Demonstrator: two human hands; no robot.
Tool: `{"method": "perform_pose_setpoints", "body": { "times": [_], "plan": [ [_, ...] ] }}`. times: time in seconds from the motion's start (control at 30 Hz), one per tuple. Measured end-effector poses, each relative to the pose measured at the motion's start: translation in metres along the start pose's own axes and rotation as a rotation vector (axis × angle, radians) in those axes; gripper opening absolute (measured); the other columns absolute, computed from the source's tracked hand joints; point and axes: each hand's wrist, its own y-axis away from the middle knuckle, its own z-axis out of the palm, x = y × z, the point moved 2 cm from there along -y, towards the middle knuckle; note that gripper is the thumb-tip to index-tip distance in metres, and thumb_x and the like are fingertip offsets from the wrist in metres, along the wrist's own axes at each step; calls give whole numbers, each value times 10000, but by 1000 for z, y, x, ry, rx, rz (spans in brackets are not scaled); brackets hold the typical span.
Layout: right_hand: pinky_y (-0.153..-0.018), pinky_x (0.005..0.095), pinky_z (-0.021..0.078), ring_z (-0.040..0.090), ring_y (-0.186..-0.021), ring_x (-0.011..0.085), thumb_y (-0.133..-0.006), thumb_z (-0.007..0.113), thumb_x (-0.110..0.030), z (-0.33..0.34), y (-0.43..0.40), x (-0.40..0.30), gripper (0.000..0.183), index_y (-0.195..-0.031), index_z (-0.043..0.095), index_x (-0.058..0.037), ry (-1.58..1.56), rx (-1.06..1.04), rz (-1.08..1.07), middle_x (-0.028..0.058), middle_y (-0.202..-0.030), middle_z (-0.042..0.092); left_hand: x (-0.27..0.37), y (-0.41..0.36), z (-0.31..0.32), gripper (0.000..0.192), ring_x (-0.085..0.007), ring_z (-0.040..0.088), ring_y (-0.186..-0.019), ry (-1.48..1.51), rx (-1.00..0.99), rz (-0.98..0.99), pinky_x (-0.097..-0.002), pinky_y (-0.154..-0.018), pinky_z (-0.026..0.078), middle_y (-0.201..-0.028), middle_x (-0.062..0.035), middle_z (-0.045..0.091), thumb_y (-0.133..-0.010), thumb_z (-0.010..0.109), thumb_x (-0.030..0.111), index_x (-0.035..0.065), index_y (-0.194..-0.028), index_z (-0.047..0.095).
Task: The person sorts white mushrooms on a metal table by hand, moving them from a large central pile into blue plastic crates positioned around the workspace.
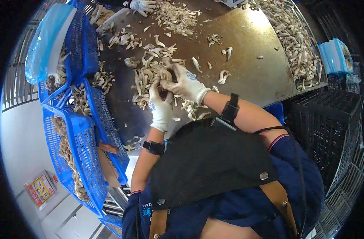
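Observation:
Both my hands wear white knit gloves with darkened fingertips and meet over a loose pile of pale mushrooms (143,80) on the metal table (247,71). My left hand (161,103) points away from me, with its fingers curled around mushroom pieces at the pile's near right side. Coming in from the right, my right hand (186,80) has thumb and fingers bent around a curved mushroom (169,75). Just what each hand grips is partly hidden by the fingers. Single mushrooms lie right of the hands, and several more lie between my wrists and the apron.
Blue plastic baskets (83,149) with mushrooms line the left side, under a blue plastic-wrapped pack (47,44). A co-worker's gloved hand (142,6) is at the top by a heap of small pieces (179,18). A mushroom-filled tray (298,44) and black crates (322,119) are on the right.

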Motion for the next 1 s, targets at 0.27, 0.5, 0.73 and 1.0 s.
{"method": "perform_pose_setpoints", "body": {
  "times": [0.27, 0.5, 0.73, 1.0],
  "plan": [
    [-874, 355, 455, 573, -1062, 265, -852, 588, -201, -1, 3, 20, 512, -1280, 420, 23, -36, -355, -12, 200, -1151, 562, 25, 0, -3, 367, -221, 551, -1102, 996, -81, -595, -332, -842, 507, -1206, -92, 573, -969, 519, 199, 81, -1312, 467],
    [-740, 245, 525, 638, -810, 128, -893, 587, -39, -63, 32, 17, 443, -1296, 414, 19, -503, -311, 205, 43, -892, 582, 1, 9, 9, 403, -229, 551, -1130, 1405, -205, -706, -393, -955, 450, -1309, -80, 534, -948, 533, 259, 104, -1317, 483],
    [-825, 315, 540, 641, -920, 179, -908, 579, -75, -113, 69, 56, 353, -1216, 424, 2, -1124, -214, 440, 63, -923, 580, 2, 14, 9, 411, -247, 561, -1118, 1411, -275, -762, -396, -943, 468, -1261, -82, 556, -945, 549, 265, 101, -1315, 477],
    [-779, 318, 486, 626, -1000, 210, -800, 669, -172, -186, 124, 49, 399, -1156, 549, -37, 456, -821, 473, 64, -933, 620, 15, 20, 11, 469, -297, 516, -1198, 1373, -460, -695, -425, -979, 444, -1342, -130, 470, -975, 474, 127, 140, -1408, 295]
  ]
}}
